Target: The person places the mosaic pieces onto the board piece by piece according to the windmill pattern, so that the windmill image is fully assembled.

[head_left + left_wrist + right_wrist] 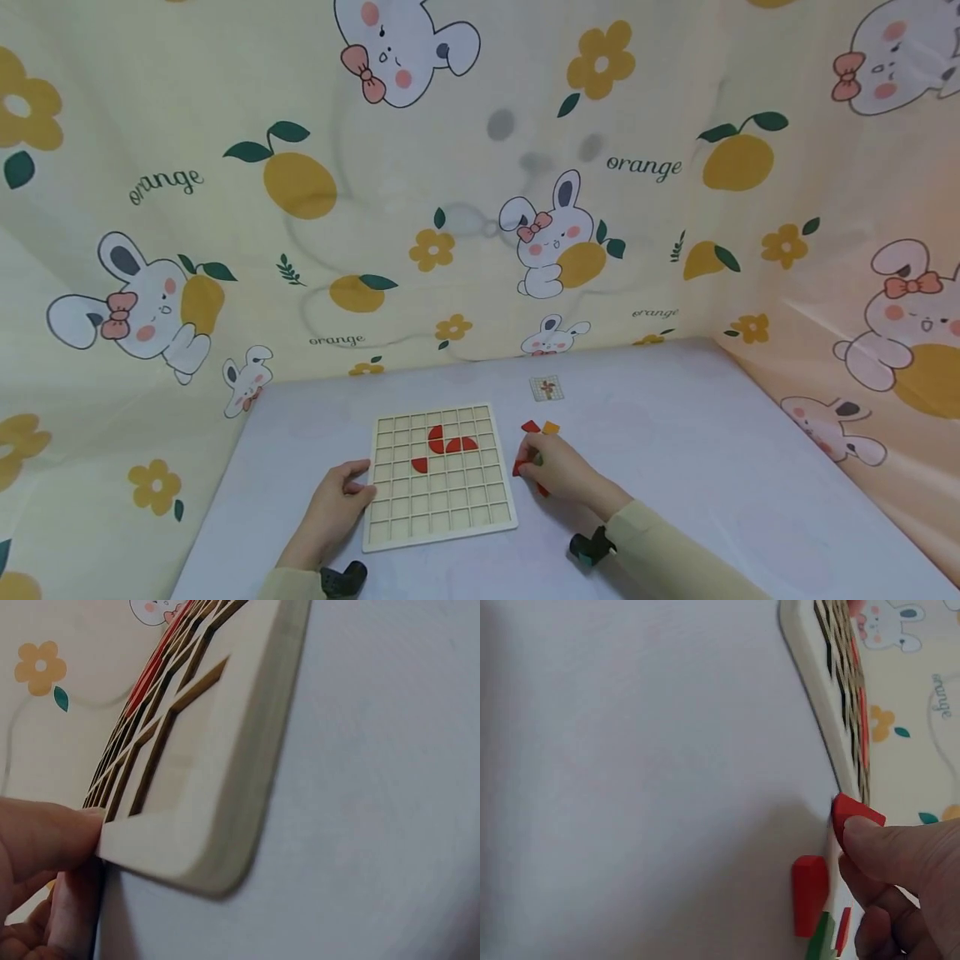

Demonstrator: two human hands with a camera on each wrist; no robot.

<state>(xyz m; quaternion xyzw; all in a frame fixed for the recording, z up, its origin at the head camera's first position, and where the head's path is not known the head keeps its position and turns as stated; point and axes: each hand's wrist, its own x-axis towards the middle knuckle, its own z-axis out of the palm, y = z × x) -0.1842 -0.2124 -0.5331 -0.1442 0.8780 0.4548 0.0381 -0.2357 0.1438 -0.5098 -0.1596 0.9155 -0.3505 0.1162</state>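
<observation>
The board (455,502) lies flat on the table (675,425) between the 2 hands, touching the left hand (336,502) at its left edge and just apart from the right hand (564,472) on the other side. The left hand holds the board by that edge, near the corner closest to the person: the thumb rests on the rim, the other fingers bent beside it. Its forearm comes in from the near side and points forward.

The right hand pinches a red piece (856,805) between thumb and index finger, the gap between them narrow, the other fingers curled under the palm. The held piece is just beside the board's right edge. The right forearm slants in from the near right, palm turned down and inward.

Around the right hand lie loose pieces: an orange piece (551,427) and a red wedge (531,427) beyond the fingers, a green piece (821,936) below the hand, and a red block (810,896) on its near side. On the board, 5 red quarters (437,447) sit in the grid, 4 grouped and 1 set off toward the left hand. A patterned card (547,388) lies farther off, past the loose pieces.
</observation>
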